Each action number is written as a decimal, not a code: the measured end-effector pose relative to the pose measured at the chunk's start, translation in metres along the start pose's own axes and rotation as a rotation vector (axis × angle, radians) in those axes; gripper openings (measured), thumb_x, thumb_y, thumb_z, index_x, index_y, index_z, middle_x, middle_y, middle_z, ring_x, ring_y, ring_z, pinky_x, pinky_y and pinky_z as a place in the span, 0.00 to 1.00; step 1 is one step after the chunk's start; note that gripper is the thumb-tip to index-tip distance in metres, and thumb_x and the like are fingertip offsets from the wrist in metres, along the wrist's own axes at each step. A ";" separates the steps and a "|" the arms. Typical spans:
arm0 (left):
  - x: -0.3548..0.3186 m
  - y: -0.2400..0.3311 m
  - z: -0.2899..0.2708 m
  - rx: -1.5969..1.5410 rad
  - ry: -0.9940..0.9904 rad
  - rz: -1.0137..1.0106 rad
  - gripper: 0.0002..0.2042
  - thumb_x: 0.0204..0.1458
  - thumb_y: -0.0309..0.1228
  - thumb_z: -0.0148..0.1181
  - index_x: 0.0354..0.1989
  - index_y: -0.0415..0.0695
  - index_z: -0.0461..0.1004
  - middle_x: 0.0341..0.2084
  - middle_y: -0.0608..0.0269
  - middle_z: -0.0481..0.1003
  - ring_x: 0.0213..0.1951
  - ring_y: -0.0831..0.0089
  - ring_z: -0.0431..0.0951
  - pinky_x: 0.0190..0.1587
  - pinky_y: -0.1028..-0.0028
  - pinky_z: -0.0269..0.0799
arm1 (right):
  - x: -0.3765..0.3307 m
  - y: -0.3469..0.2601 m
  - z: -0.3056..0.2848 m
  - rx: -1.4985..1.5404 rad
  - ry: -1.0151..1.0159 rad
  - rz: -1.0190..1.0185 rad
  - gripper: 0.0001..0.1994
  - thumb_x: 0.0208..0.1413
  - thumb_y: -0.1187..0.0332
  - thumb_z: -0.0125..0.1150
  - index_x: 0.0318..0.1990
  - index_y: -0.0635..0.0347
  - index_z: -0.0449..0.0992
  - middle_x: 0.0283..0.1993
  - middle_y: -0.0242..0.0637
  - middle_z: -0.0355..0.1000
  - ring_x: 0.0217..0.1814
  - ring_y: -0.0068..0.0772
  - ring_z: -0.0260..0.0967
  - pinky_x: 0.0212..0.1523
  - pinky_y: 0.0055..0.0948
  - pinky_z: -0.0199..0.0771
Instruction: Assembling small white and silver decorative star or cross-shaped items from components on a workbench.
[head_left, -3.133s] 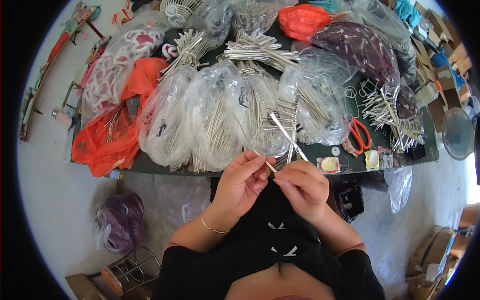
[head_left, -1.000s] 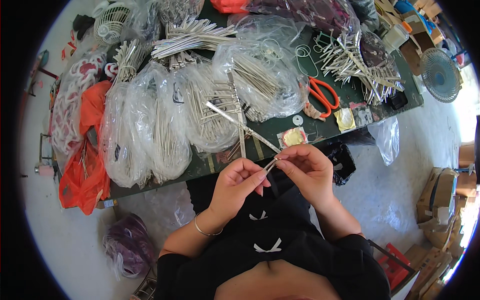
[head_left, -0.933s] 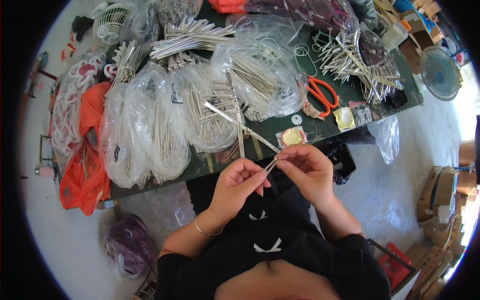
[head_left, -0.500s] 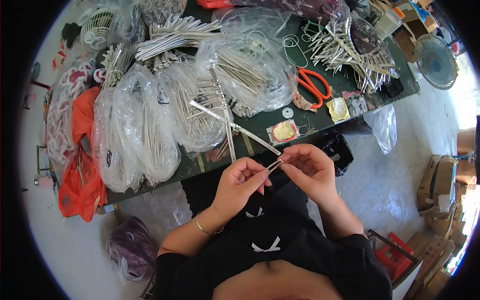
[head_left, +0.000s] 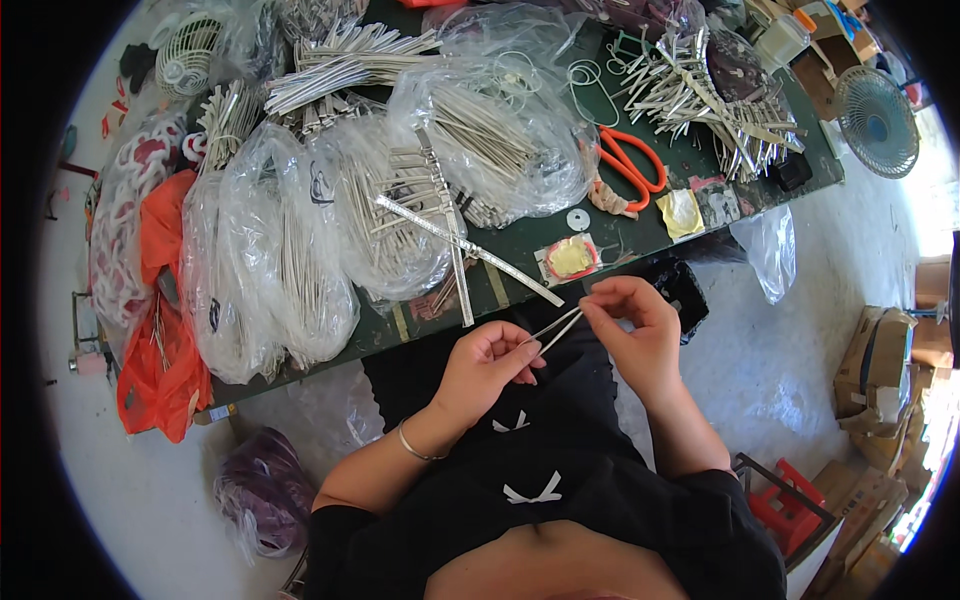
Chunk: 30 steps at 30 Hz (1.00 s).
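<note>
Both my hands are raised just off the table's near edge, in front of my black clothing. Two thin, pale silvery straps (head_left: pixel 562 329) run between them. My left hand (head_left: pixel 487 366) is closed, pinching one end of the straps between thumb and curled fingers. Thumb and fingertips of my right hand (head_left: pixel 637 328) pinch the other end, higher and to the right. Close beyond my hands, a flat glittery silver strap (head_left: pixel 505 268) lies aslant across another silver strap (head_left: pixel 455 255) at the table edge.
Clear plastic bags of silver straps (head_left: pixel 300 250) fill the table's left and middle. Orange-handled scissors (head_left: pixel 632 170), a yellowish pad (head_left: pixel 571 258) and a loose strap pile (head_left: pixel 710 105) lie right. A black bin (head_left: pixel 682 300) stands below the edge; an orange bag (head_left: pixel 160 390) hangs left.
My right hand has moved right and slightly up, away from my left hand. A longer stretch of the two thin straps now shows between them. My left hand has barely shifted.
</note>
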<state>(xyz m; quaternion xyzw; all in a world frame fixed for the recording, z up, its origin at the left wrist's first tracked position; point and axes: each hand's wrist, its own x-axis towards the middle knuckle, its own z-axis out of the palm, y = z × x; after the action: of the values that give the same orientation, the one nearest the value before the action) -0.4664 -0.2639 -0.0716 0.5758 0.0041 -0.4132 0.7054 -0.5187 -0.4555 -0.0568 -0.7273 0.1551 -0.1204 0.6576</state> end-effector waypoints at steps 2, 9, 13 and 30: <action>0.006 -0.014 -0.007 -0.121 0.045 -0.201 0.05 0.55 0.27 0.58 0.34 0.40 0.71 0.23 0.66 0.74 0.23 0.79 0.72 0.27 0.82 0.67 | 0.001 0.006 -0.002 -0.158 0.088 -0.011 0.10 0.48 0.79 0.65 0.38 0.66 0.74 0.31 0.35 0.75 0.31 0.21 0.73 0.33 0.21 0.73; 0.000 -0.003 0.002 -0.655 0.023 -0.124 0.05 0.58 0.28 0.53 0.37 0.40 0.70 0.22 0.68 0.68 0.23 0.77 0.66 0.29 0.78 0.61 | 0.022 -0.002 0.015 -0.350 0.137 -0.313 0.08 0.46 0.79 0.66 0.35 0.64 0.73 0.31 0.37 0.75 0.27 0.26 0.71 0.29 0.23 0.71; 0.000 0.010 0.006 -0.678 -0.044 0.114 0.09 0.59 0.27 0.52 0.44 0.36 0.71 0.27 0.63 0.74 0.27 0.77 0.71 0.33 0.78 0.68 | 0.040 -0.015 0.024 -0.392 0.073 -0.463 0.10 0.43 0.81 0.66 0.33 0.62 0.73 0.30 0.37 0.73 0.27 0.32 0.70 0.26 0.27 0.69; 0.001 0.026 0.005 -0.334 0.131 0.114 0.09 0.55 0.29 0.60 0.39 0.36 0.76 0.24 0.62 0.76 0.23 0.81 0.72 0.26 0.84 0.66 | 0.016 -0.043 0.033 -0.095 -0.174 -0.291 0.12 0.48 0.82 0.60 0.41 0.67 0.69 0.34 0.39 0.76 0.31 0.28 0.73 0.33 0.27 0.72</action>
<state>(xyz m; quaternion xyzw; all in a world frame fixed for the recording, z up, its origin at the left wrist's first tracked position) -0.4529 -0.2683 -0.0498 0.4759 0.0860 -0.3278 0.8116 -0.4883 -0.4281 -0.0177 -0.7799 -0.0040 -0.1435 0.6092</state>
